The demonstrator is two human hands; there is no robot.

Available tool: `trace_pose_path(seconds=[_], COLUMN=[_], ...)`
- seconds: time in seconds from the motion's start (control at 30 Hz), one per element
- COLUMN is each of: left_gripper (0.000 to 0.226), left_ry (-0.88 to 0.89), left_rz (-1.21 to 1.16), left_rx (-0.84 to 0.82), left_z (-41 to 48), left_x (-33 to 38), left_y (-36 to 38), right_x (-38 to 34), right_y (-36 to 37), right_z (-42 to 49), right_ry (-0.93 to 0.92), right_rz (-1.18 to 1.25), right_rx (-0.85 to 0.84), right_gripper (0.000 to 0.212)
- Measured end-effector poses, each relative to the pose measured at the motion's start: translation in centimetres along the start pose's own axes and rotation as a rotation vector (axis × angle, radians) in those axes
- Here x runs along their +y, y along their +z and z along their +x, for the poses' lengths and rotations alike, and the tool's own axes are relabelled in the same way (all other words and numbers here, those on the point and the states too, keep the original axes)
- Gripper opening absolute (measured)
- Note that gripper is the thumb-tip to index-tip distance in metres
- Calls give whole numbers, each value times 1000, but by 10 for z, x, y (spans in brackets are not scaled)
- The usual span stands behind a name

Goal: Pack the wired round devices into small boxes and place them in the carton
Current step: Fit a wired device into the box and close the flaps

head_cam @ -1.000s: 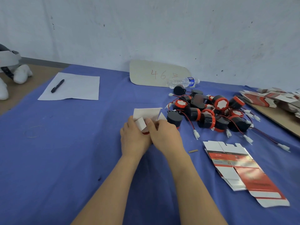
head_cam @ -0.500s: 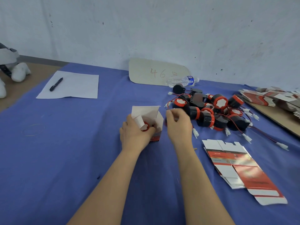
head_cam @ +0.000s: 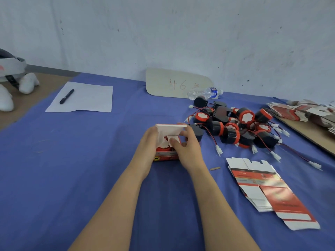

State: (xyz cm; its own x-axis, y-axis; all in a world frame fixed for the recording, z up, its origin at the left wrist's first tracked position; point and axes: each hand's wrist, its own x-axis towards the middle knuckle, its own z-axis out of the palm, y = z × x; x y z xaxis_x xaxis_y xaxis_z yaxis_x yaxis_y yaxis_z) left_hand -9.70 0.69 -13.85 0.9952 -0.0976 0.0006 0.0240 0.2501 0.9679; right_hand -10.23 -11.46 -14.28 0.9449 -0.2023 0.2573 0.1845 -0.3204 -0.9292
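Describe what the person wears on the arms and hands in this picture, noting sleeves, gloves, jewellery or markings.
Nothing is worn. The left hand and right hand are bare, with no gloves, and no rings on the fingers that show. The left forearm and right forearm are bare down to the picture's bottom edge: no sleeve, watch, bracelet or marking shows.

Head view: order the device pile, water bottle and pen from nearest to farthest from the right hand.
1. Device pile, just right of the right hand.
2. Water bottle, behind the pile.
3. Pen, far left on the paper.
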Motion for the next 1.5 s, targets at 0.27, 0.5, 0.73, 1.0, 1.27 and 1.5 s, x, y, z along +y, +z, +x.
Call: trace_pose_path(seconds=[0.27,0.5,0.73,1.0,1.27,1.5], left_gripper=[34,36,29,38,34,39], left_ry=[148,112,281,189,239,190], left_rz=[263,143,483,446,545,505], left_rx=[35,-5,-12,89,163,156], left_z=[0,3,1,2,2,2], left_x=[-8,8,-3,-6,-9,-7], left_y=[-3,-14,-13,1,1,1], right_x=[-10,3,2,-2,2,7], right_y=[-36,-33,-22,-12,-9,-5], right_z=[-6,-3,-2,-5,-4,-5], right_ry=[88,40,-32,-112,-178,-113], right_rz=[-26,6,-51,-184,-204,-126], right_rx=[-480,-297,-241,-197,-191,-47], right_gripper=[34,33,30,30,34,31])
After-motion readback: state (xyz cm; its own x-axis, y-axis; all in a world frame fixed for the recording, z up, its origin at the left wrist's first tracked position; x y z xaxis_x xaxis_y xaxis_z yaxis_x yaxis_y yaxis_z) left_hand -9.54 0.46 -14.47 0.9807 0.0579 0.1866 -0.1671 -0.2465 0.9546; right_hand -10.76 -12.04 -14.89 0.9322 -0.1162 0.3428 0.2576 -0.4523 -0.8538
